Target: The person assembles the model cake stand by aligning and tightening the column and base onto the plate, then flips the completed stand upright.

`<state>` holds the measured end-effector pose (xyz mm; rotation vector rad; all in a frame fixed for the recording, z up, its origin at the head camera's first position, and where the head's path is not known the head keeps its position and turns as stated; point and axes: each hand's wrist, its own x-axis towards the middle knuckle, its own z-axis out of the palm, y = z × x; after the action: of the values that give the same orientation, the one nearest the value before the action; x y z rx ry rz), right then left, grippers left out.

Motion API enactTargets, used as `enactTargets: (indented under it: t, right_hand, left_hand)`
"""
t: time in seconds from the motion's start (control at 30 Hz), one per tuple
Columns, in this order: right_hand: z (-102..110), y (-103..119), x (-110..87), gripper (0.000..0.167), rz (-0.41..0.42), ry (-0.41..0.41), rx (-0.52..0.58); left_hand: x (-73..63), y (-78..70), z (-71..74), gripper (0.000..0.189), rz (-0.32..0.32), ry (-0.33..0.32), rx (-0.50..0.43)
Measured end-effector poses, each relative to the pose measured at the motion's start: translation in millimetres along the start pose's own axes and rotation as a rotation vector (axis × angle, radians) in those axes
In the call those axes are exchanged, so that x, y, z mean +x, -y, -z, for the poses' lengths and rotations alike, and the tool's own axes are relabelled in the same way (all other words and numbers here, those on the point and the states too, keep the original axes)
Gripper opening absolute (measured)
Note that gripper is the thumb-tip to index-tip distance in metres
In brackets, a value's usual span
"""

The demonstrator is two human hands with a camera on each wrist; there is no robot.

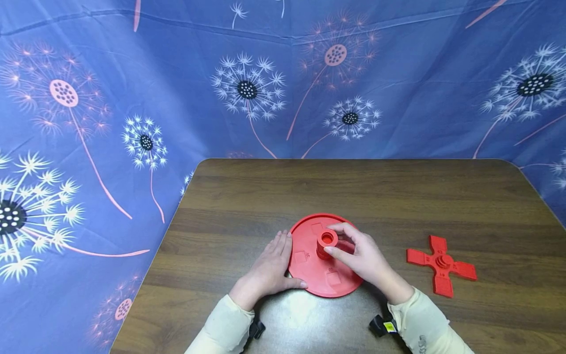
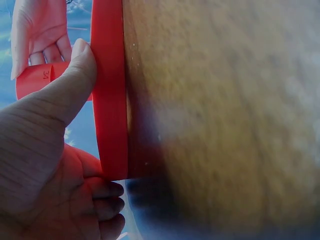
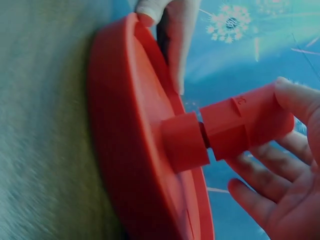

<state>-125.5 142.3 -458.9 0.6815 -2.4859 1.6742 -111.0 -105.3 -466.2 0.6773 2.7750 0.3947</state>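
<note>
The left hand (image 1: 271,268) lies against a round red disc (image 1: 311,279) at its left edge, its fingers extended and its thumb spread away from them, over the near rim; this grip presses and touches the disc without clenching. The right hand (image 1: 364,255) holds a red cylindrical piece (image 3: 235,122) near its outer end, the thumb on one side and fingers on the other; that grip is closed only as far as the piece's width, while the little finger stands away from it. The disc lies flat on the wood-grain counter (image 1: 221,196); a short red collar (image 3: 185,142) rises from its middle, and the cylindrical piece stands over the collar, with a narrow gap between their edges and a darker part bridging it. Well apart, to the right of the right hand, a red cross-shaped piece (image 1: 442,263) lies on the counter, a stepped round boss at its centre.
</note>
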Motion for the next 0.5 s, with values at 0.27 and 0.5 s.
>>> enactTargets:
  t: [0.27,0.5]
  right_hand:
    - [-13,6,-6.2,0.042,-0.023,-0.152,-0.159]
    - [-15,6,-6.8,0.046,-0.011,-0.172,-0.237]
  left_hand:
    - [-0.4,0.4,-0.5,0.118,-0.001,-0.006,-0.005]
    - [-0.8,0.5,0.3,0.118,-0.005,-0.008,-0.011]
